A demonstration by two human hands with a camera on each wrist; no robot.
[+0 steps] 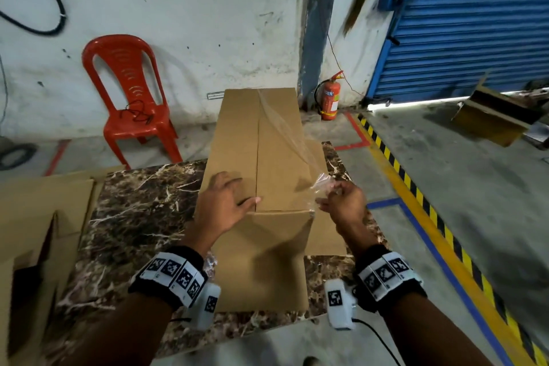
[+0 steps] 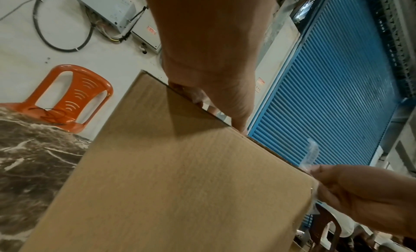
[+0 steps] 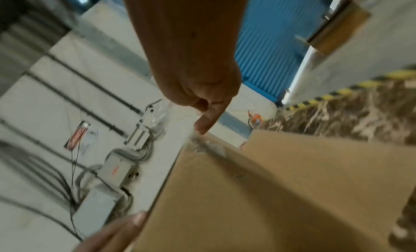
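A long brown cardboard box lies on the marble table, its two top flaps meeting along a centre seam. My left hand lies flat on the near left of the box top, fingers straight, thumb by the seam. My right hand is off the box's near right corner and pinches the end of a clear tape strip, which runs slanting from the far end of the seam to the fingers. The left wrist view shows the box front and the right hand with crumpled tape.
A red plastic chair stands behind the table on the left. Flattened cardboard covers the table's left end. A fire extinguisher leans by the wall, and an open carton lies near the blue shutter.
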